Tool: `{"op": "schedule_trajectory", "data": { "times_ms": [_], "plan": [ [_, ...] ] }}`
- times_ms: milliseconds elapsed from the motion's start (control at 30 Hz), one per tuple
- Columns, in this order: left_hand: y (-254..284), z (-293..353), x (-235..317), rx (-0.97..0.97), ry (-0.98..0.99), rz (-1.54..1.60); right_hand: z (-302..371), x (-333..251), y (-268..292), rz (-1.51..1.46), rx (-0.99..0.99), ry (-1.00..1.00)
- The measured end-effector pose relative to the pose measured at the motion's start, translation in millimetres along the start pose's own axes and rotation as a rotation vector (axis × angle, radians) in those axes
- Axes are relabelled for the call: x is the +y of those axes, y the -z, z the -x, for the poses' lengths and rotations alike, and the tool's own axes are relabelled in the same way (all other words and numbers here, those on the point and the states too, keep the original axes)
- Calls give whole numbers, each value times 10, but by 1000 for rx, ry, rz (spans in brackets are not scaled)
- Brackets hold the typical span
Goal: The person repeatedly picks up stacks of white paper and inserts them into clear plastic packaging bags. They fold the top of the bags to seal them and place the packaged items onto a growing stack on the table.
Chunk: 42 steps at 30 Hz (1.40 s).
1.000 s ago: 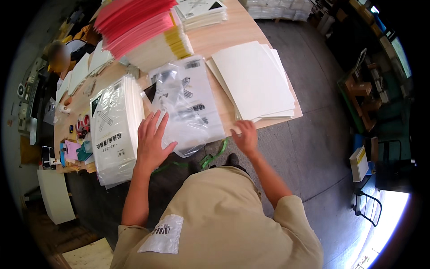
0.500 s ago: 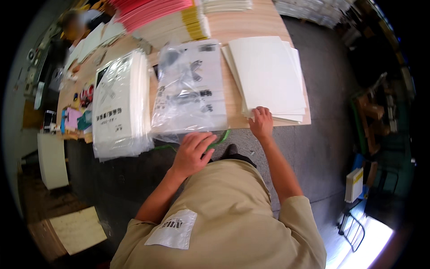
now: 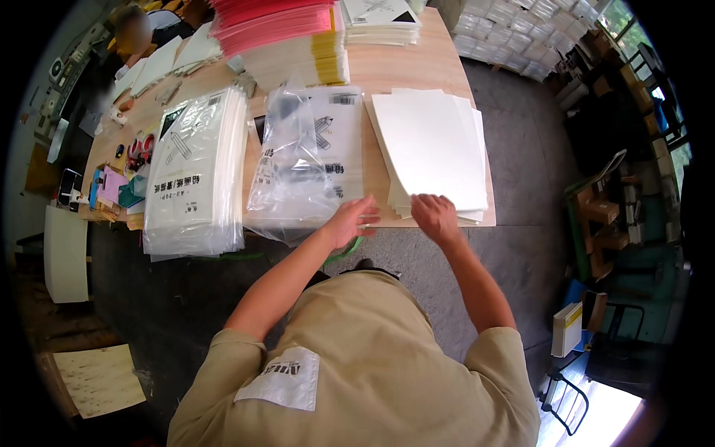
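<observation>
Wooden table [image 3: 406,63], head view: pale top above a grey floor [image 3: 514,164]. Far side: red and pink stack [image 3: 272,33] over white, yellow-banded layers, with printed packs [image 3: 380,28] alongside. Left end: small coloured items [image 3: 113,185]. Beyond the table: wrapped bales [image 3: 499,33]; to the right, cardboard boxes [image 3: 599,210].

Bagged pile [image 3: 195,160]: clear film around white layered contents, overhanging the near edge. Centre: loose clear bags [image 3: 298,160], printed in black. White sheets [image 3: 428,149]: fanned stack near the right corner.

Right hand [image 3: 436,217]: fingers curled at the stack's near edge; pinch on a sheet cannot be confirmed. Left hand [image 3: 354,222]: fingers parted beside the bags, nothing visibly gripped
</observation>
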<state>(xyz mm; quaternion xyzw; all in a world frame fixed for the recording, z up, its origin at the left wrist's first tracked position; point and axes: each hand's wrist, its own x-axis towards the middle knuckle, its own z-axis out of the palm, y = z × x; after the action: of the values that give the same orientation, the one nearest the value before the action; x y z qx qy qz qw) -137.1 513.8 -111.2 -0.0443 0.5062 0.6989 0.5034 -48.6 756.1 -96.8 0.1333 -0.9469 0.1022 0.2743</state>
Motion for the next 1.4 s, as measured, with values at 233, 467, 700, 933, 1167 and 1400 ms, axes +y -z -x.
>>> {"op": "schedule_trajectory", "data": {
  "times_ms": [233, 467, 700, 933, 1167, 1400],
  "plan": [
    [-38, -322, -180, 5, 140, 279, 121, -1153, 330, -318, -143, -115],
    [126, 24, -59, -26, -106, 136, 225, -655, 767, -393, 46, -500],
    [110, 38, 35, -8, -98, 43, 1600, 552, 253, -1454, -55, -1662],
    [201, -17, -64, -58, -92, 24, 1470, 481, -235, -1882, -141, -1639],
    [179, 23, 36, 94, -157, -248, 1149, 566, -382, -1756, -314, -1648],
    [-518, 577, 486, 199, -589, -890, 80, -135, 504, -1400, 124, -1136]
  ]
}}
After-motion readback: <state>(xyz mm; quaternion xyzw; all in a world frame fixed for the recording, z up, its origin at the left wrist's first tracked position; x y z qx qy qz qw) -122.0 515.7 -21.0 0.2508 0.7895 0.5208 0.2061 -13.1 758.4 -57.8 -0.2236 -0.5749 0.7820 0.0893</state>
